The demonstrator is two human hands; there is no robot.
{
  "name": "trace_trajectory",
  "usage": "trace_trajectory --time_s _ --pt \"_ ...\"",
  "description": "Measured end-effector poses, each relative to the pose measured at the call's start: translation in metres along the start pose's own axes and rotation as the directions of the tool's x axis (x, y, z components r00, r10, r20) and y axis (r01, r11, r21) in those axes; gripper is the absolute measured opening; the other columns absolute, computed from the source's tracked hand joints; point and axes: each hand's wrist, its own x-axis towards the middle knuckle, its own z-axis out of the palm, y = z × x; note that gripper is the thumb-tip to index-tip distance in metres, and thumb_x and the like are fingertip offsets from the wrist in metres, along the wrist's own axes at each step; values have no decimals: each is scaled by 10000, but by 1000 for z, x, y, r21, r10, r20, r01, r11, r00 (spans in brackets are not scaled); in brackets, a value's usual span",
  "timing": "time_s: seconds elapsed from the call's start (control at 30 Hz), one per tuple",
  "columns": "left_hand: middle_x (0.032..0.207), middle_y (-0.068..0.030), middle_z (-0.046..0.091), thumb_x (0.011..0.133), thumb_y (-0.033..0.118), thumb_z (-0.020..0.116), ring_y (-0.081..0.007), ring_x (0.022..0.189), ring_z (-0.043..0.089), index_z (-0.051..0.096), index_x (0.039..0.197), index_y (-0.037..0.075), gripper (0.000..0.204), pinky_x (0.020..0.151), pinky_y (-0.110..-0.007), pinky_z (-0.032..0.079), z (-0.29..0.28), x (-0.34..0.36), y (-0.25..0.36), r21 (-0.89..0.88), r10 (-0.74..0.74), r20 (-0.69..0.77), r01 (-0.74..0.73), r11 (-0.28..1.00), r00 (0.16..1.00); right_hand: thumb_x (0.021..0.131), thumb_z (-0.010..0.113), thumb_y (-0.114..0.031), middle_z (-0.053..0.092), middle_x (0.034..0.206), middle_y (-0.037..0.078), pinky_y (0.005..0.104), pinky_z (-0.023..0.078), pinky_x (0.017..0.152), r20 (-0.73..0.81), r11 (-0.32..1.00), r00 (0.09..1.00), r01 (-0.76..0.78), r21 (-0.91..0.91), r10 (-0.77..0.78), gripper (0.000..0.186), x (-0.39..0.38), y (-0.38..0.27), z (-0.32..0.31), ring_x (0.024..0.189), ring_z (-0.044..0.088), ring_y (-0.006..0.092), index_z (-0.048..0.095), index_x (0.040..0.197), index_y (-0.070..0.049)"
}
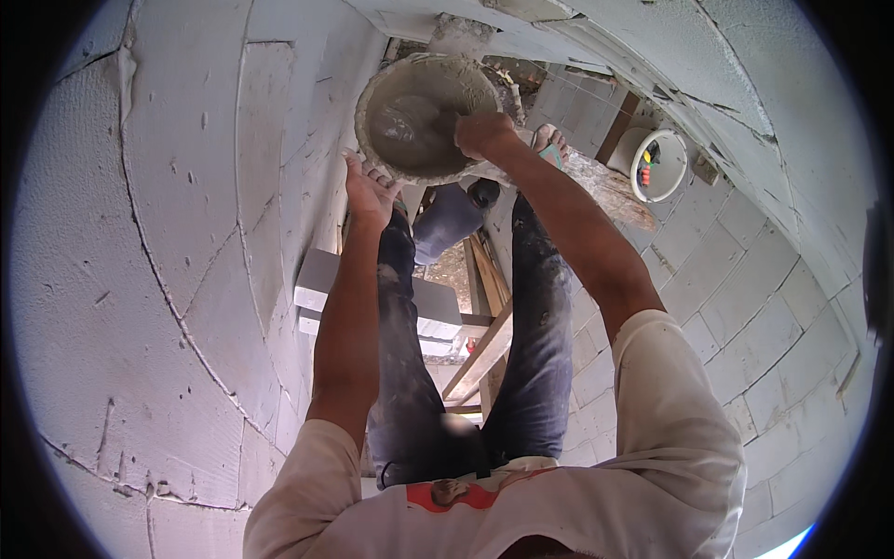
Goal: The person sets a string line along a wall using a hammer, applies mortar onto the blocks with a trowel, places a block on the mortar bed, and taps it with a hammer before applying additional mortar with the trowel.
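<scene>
A round bucket (365, 140) with a mortar-crusted rim stands ahead of me, wet grey mortar (410, 121) inside it. At its near left rim is my left hand (374, 194), thumb held apart and fingers bent against the bucket's side; pale mortar coats the fingertips. My right hand (484, 136) is closed in a fist over the right part of the bucket. Whatever it grips dips into the mortar and is too hidden to name.
My foot (549, 144) in a sandal rests on a worn plank (610, 191). Beyond that lies a white bucket (663, 163) with small coloured items. Below me are grey blocks (436, 303) and wooden boards (484, 349). Pale block walls (205, 186) rise close on both sides.
</scene>
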Motion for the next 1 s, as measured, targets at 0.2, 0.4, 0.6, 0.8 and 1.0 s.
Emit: trace_trajectory --time_s 0.2,0.4,0.6,0.8,1.0 --pt "1376 -185 493 951 791 446 -301 1335 463 421 1440 -52 975 1127 -596 363 49 -108 51 115 149 -140 -133 984 979 1012 544 -293 704 1211 216 553 559 873 -82 932 971 238 274 -224 358 -103 38 -7 1097 704 374 696 1180 -16" --pt "1440 -197 530 1031 726 305 -310 1299 531 384 1486 -60 912 1168 -466 347 64 -271 125 256 327 239 -384 887 914 995 548 -279 662 1165 316 531 580 800 -390 896 915 256 364 -103 418 -299 -2 -31 979 722 421 574 1281 26" --pt "1149 -104 668 1046 694 335 -213 1079 609 633 1240 16 766 974 -371 457 125 -423 187 414 339 411 -504 758 846 958 523 -123 667 1153 281 498 605 767 -726 996 686 86 15 -48 499 -389 -58 -71 943 736 420 512 1435 25" --pt "796 20 549 1054 676 371 -109 732 486 615 906 100 642 686 -279 387 154 -492 215 369 316 650 -651 663 691 934 540 -116 659 1203 267 480 620 725 -725 988 671 -94 125 155 522 -462 -103 -100 930 743 384 521 1448 -28" --pt "658 53 441 1050 696 338 -80 598 376 539 781 141 649 560 -251 285 170 -540 231 301 335 746 -741 601 575 915 542 -111 668 1195 268 508 612 732 -706 964 676 -23 265 210 517 -518 -110 -127 882 739 413 547 1432 -87"
